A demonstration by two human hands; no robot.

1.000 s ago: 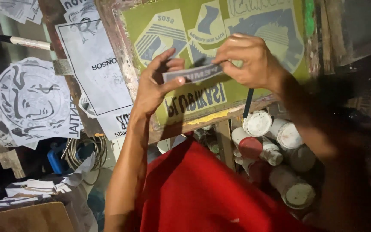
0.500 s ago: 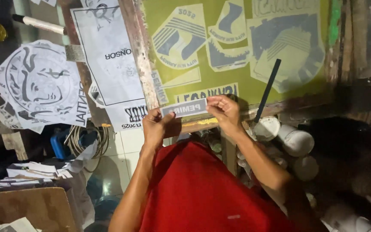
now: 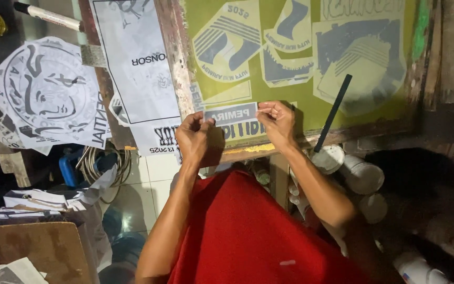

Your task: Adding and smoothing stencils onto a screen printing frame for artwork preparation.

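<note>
head view: a person in a red garment [image 3: 248, 231] looks down at a workbench.
left hand [image 3: 194, 138]: fingers pinched on the left end of a paper strip [image 3: 231, 113].
right hand [image 3: 277, 121]: fingertips closed on the right end of the same strip.
paper strip: grey with pale lettering, held flat over the near edge of the green screen [image 3: 300, 63], just above its wooden frame [image 3: 177, 58].
on the screen: a black stick [image 3: 332, 113] lies slanted at right.
far left: printed sheets [image 3: 48, 94] and a marker [image 3: 48, 17].
near right: white tubs [image 3: 361, 176] under the bench.
</note>
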